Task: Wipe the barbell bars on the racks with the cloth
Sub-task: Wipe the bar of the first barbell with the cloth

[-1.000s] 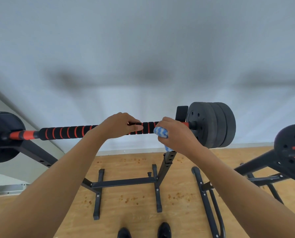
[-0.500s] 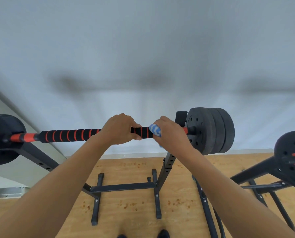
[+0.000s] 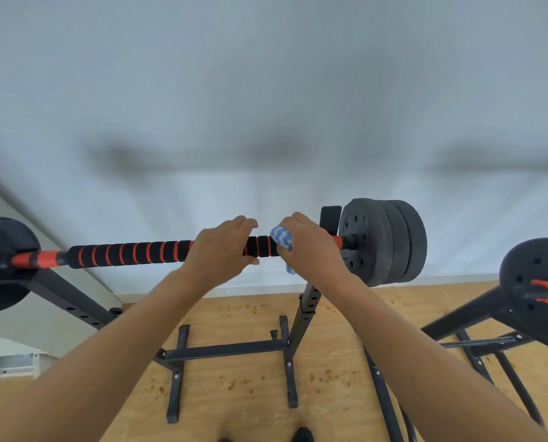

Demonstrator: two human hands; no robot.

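cloth [image 3: 281, 238] gripped by right hand [image 3: 311, 247] on barbell bar [image 3: 129, 254], near right weight plates [image 3: 384, 240]; left hand [image 3: 221, 247] loosely steadying bar. left stretch and second barbell [image 3: 537, 282] seemingly unwiped.

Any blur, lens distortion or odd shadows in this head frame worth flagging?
Head view: strong wide-angle bowing, the barbell bar curves and the floor edge tilts; soft dark smudges of shadow on the wall; left hand slightly soft at the fingertips; cloth readable.
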